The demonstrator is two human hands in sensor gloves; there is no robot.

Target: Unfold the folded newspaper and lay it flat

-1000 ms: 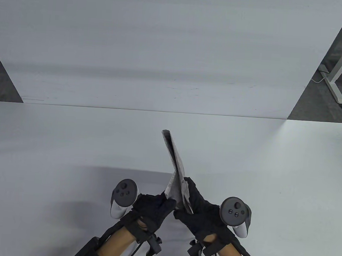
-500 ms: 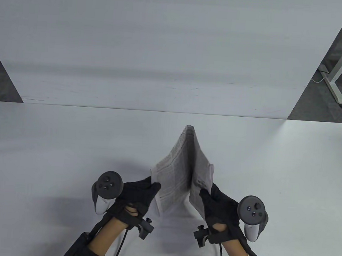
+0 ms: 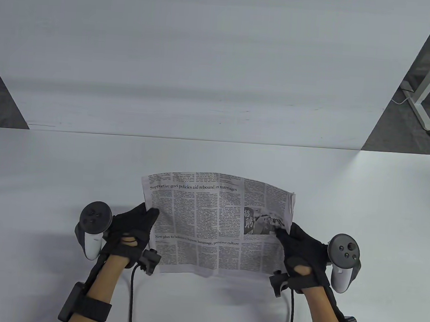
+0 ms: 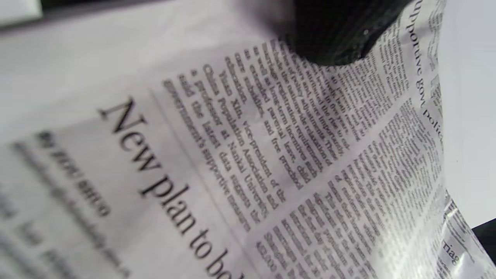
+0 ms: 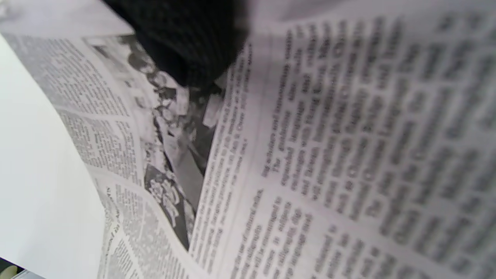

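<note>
The newspaper [image 3: 213,224] is spread open between my hands above the white table [image 3: 50,177], printed side up, slightly bowed. My left hand [image 3: 135,225] grips its left edge, thumb on top of the page. My right hand [image 3: 297,245] grips its right edge, thumb by the small photo. In the left wrist view the page [image 4: 271,174] fills the frame under a black gloved finger [image 4: 333,35]. In the right wrist view the page [image 5: 310,155] fills the frame, with a gloved finger [image 5: 182,42] on it.
A white panel [image 3: 208,56] stands upright behind the table's far edge. A desk leg [image 3: 425,92] stands on the floor at the far right. Cables [image 3: 133,296] hang from both wrists toward the near edge.
The newspaper went from a narrow closed fold, to a tented half-open sheet, to fully spread. My hands moved apart, left hand leftward and right hand rightward, each keeping its edge.
</note>
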